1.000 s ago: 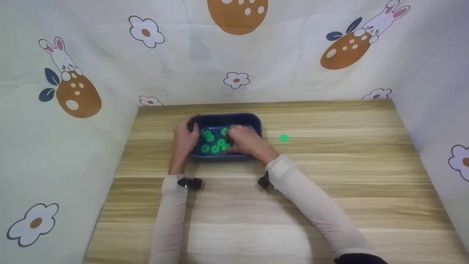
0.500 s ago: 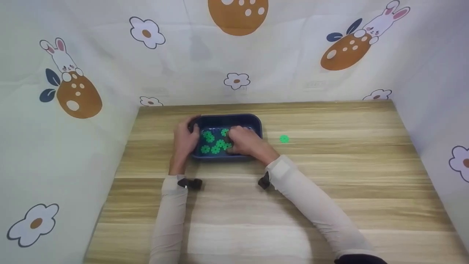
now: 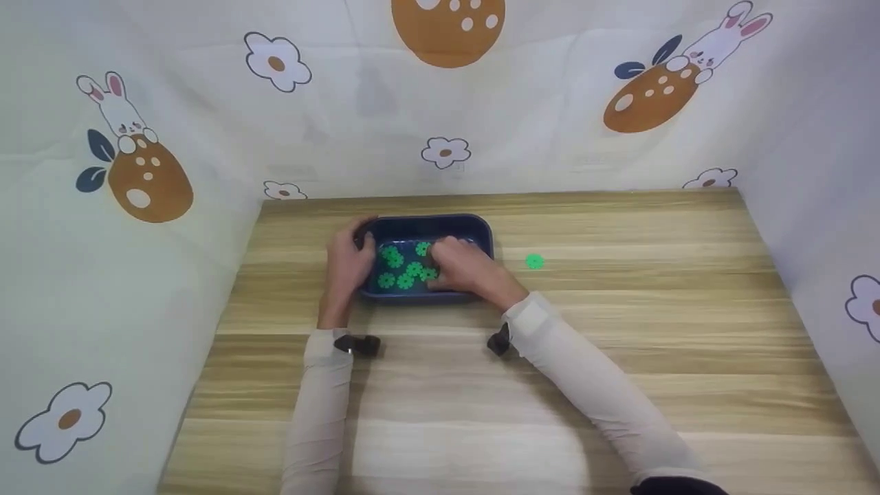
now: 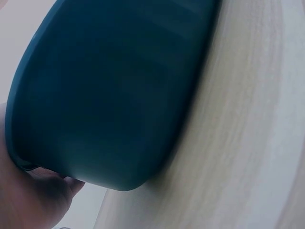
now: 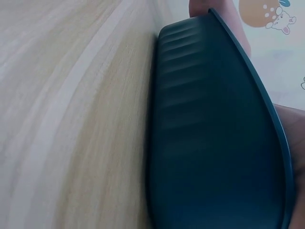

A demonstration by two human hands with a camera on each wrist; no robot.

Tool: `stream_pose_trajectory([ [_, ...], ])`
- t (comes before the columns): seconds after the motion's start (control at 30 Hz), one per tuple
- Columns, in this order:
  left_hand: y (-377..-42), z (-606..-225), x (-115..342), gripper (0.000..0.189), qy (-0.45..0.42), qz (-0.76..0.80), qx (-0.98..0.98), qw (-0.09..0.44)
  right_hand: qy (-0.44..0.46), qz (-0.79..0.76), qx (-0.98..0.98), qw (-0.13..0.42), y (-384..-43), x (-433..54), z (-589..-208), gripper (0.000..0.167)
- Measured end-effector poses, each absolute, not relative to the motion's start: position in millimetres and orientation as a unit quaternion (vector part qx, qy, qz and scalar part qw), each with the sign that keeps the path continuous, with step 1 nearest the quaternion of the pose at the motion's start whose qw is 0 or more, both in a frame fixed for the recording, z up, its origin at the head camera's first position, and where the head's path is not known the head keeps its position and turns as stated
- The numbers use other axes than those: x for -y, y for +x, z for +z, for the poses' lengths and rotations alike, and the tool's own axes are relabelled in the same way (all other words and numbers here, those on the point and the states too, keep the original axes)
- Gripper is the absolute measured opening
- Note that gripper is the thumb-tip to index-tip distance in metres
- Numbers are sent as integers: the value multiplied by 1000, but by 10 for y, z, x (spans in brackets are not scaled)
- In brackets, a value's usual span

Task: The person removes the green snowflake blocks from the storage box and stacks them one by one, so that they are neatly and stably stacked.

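A dark blue plastic bin (image 3: pixel 426 298) stands on the wooden table with several green flower-shaped discs (image 3: pixel 405 281) lying in it. My left hand (image 3: pixel 349 260) grips the bin's left end, thumb over the rim and fingers along the outside. In the left wrist view part of that hand (image 4: pixel 33 198) shows at the bin's end. Inside the right half of the bin is my right hand (image 3: pixel 462 265), its fingers bent down. A green disc (image 3: pixel 428 274) lies right at its thumb and fingertips; I cannot tell whether they pinch it.
One more green disc (image 3: pixel 534 261) lies on the table (image 3: pixel 639 295) to the right of the bin. A pale printed cloth (image 3: pixel 371 110) with rabbits and flowers encloses the table at the back and both sides.
A green disc by my right thumb has shifted slightly right, towards the hand. My left hand stays on the bin's end, and the bin keeps its place.
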State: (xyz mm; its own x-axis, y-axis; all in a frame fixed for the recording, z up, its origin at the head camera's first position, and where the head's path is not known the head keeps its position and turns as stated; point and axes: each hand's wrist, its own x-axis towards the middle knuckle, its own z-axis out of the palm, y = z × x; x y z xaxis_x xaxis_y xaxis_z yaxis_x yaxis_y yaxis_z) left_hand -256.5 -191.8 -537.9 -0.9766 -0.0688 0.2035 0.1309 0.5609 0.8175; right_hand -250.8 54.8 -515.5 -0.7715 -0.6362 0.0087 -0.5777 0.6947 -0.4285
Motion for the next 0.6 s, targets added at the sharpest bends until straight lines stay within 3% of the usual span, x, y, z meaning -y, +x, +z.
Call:
stream_pose_trajectory([
  [0.6,-2574,-5385,1918,38,-22,-468,876,114,-330,-312,-889,55,-2524,-825,-5025,35],
])
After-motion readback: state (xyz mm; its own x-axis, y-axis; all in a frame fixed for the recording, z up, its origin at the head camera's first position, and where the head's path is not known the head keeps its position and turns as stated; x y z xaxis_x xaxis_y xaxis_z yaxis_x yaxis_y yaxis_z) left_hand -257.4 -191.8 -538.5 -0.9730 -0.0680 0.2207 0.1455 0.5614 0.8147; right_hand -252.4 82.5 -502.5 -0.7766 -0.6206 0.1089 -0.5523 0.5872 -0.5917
